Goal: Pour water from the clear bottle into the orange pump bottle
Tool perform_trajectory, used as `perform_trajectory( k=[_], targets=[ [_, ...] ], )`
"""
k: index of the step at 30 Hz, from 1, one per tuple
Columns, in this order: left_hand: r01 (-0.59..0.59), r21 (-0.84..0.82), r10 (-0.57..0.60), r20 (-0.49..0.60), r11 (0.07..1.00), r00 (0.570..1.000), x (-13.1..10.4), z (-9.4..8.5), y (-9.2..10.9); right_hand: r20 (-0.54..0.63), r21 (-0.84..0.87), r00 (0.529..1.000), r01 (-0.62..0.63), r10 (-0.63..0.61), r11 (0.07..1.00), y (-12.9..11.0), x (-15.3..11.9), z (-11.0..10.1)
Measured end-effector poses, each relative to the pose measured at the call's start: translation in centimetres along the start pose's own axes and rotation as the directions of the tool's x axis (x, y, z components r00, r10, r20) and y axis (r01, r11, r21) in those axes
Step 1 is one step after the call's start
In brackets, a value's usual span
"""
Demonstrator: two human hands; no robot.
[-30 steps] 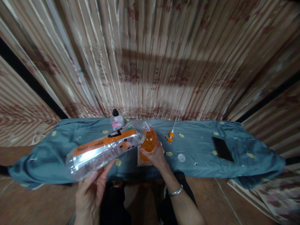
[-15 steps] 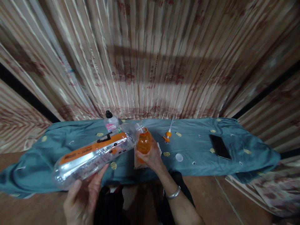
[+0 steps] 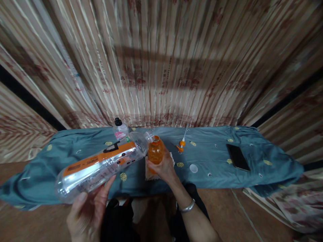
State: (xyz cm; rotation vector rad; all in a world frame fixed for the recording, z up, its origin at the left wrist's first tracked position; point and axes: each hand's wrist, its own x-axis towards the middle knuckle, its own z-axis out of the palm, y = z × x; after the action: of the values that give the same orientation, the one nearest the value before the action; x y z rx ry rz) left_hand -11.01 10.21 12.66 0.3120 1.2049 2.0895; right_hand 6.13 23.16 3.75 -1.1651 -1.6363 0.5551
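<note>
My left hand (image 3: 91, 208) grips a large clear plastic bottle (image 3: 101, 166) with an orange label from below. That bottle lies tilted, its neck up and to the right, its mouth at the opening of a small orange see-through bottle (image 3: 155, 152). Around the orange bottle my right hand (image 3: 165, 166) is wrapped, holding it upright over a beige cloth (image 3: 148, 173). Whether liquid passes between the two mouths I cannot make out. Right of my right hand lies an orange pump top (image 3: 181, 145) with a clear tube.
A clear bottle with a black cap (image 3: 120, 130) stands at the back left. A round white disc (image 3: 193, 168) and a black phone (image 3: 237, 157) lie to the right on the green patterned cloth cover (image 3: 209, 154). Behind hangs a striped curtain (image 3: 161, 74).
Both hands and their bottles hold nearly the same pose. The view has shifted very slightly; nothing was taken hold of or let go.
</note>
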Motion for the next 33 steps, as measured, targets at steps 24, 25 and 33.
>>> perform_trajectory(
  k=[24,25,33],
  targets=[
    [-0.004,-0.016,0.003,-0.045,1.000,0.999,-0.64,0.55,0.09,0.015,0.022,0.997,-0.073,0.072,0.997,0.41,-0.20,-0.05],
    [-0.005,-0.019,0.004,-0.045,1.000,0.999,-0.65,0.60,0.11,0.018,0.022,0.997,-0.074,0.073,0.997,0.38,-0.19,-0.09],
    [0.000,-0.009,-0.001,-0.061,1.000,0.998,-0.89,0.52,0.32,0.030,0.009,0.999,-0.024,0.024,1.000,0.32,-0.15,-0.34]
  ],
)
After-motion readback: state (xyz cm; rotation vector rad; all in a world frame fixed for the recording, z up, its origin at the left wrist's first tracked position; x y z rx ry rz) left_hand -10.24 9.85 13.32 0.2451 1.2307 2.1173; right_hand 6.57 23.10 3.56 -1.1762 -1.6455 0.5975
